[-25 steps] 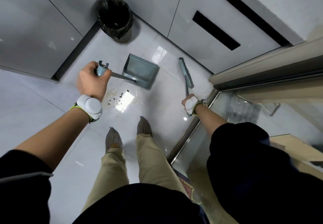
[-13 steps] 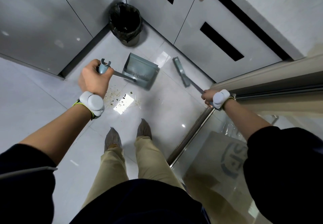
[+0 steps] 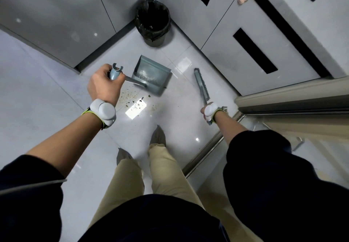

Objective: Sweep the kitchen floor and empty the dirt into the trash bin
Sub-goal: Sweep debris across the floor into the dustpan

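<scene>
Left hand: your left hand (image 3: 104, 88) is clenched round the top of the dustpan (image 3: 152, 75) handle, and the pan stands on the floor (image 3: 56, 100).
Right hand: your right hand (image 3: 204, 111) grasps the broom (image 3: 202, 85) handle low down (a wrist band hides most of the fingers). The head points far, to the right of the pan and apart from it. You cannot tell whether the bristles touch the tile.
Dirt: the dirt (image 3: 132, 98) lies gathered in a loose patch of crumbs on the floor, just near of the dustpan and between it and your feet. A few specks trail off to the right.
Dustpan load: little or nothing shows inside it.
Trash bin: the trash bin (image 3: 153, 22) sits in the far corner beyond the pan, lined with a black bag.
Done: the gathering looks mostly finished.
Left: you probably need to brush the pile into the pan, catch the strays, then carry the pan to the bin and tip it.
</scene>
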`<action>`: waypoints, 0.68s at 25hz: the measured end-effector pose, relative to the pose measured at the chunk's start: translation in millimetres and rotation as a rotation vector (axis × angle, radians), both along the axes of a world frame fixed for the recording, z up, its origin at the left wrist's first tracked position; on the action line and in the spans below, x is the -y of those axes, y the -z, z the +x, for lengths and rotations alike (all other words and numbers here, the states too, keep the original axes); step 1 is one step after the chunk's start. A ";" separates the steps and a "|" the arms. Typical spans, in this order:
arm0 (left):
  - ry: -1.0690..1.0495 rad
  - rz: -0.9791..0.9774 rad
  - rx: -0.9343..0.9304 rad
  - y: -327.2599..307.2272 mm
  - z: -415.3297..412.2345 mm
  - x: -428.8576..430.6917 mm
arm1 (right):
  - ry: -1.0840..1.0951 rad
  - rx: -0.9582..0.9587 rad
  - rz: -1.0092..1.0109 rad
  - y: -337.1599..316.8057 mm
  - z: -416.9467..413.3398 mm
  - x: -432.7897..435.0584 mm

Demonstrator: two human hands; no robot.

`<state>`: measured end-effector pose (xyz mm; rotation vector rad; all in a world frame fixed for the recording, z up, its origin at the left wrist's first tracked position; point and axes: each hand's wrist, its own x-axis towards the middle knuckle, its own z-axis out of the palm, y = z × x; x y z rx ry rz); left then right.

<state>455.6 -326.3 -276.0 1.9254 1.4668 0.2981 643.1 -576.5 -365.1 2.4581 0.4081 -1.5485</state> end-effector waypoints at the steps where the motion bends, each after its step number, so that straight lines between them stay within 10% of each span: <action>1: 0.003 0.003 -0.004 -2.0 -6.7 -3.8 | -0.017 -0.007 0.019 0.2 -12.7 -6.4; 9: -0.035 0.025 -0.016 -25.2 -107.6 -41.0 | 0.107 0.002 0.156 -41.5 -134.0 -39.7; 17: -0.102 -0.032 0.016 -31.7 -192.2 -57.4 | 0.612 -0.068 0.122 -45.0 -76.9 -47.1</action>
